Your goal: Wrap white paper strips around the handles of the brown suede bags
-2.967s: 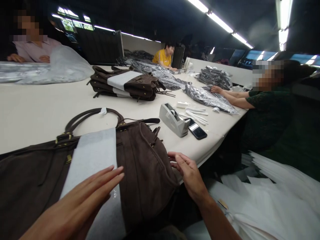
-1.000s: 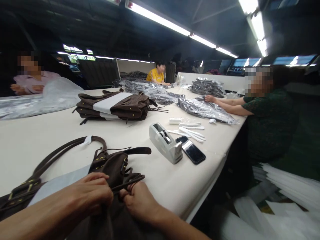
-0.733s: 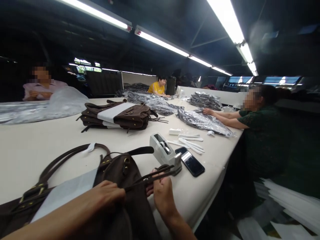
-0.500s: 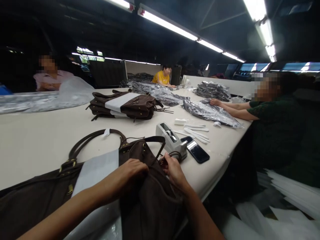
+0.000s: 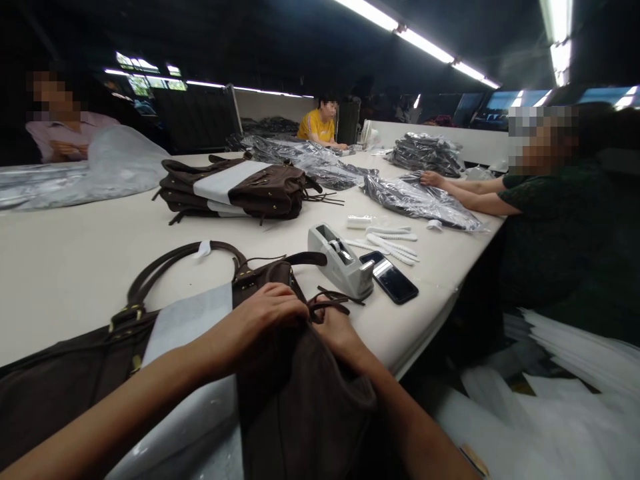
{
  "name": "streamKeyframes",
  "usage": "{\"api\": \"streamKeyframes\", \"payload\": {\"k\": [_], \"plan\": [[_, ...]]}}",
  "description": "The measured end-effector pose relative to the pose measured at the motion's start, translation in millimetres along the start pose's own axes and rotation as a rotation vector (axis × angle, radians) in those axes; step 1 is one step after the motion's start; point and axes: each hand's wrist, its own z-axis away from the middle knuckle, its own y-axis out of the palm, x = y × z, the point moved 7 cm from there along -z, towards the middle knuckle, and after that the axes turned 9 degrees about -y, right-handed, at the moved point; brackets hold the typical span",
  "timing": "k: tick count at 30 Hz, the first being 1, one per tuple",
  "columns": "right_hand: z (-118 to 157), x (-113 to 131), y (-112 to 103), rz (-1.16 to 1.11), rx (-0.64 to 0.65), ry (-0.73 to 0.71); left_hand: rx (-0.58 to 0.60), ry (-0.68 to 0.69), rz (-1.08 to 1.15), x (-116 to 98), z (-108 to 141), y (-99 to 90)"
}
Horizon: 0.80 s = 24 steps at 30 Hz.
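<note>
A dark brown handbag (image 5: pixel 300 400) lies at the table's near edge, its looped handles (image 5: pixel 165 270) on the far side. A white paper band (image 5: pixel 193 317) wraps round its middle. My left hand (image 5: pixel 273 307) is closed on the bag's upper edge, near its right end. Just right of it, my right hand (image 5: pixel 335 330) is closed at the same corner, with thin brown straps (image 5: pixel 333 303) coming out by its fingers. The bag's fabric hides some of the fingertips.
A grey tape dispenser (image 5: pixel 343 263) and a phone (image 5: pixel 390 277) lie beyond my right hand, near white plastic strips (image 5: pixel 393 247). Stacked brown bags (image 5: pixel 270 193) lie farther back. At right, a co-worker's hands (image 5: pixel 433 180) touch a plastic-wrapped bundle (image 5: pixel 420 203). White sheets (image 5: pixel 575 413) lie low at right.
Both hands have come closer together at the bag's corner. The thin straps now stick out past my right hand toward the dispenser, and the standing strap has dropped lower.
</note>
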Motion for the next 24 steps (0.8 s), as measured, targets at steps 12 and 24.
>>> {"api": "streamKeyframes", "payload": {"k": [12,24], "plan": [[44,-27,-23,-0.25,0.201,0.264,0.204,0.042,-0.039,13,-34,46.7],[108,-10,-65,-0.485,0.001,0.193,0.072,-0.007,0.024,22,-26,60.8]]}}
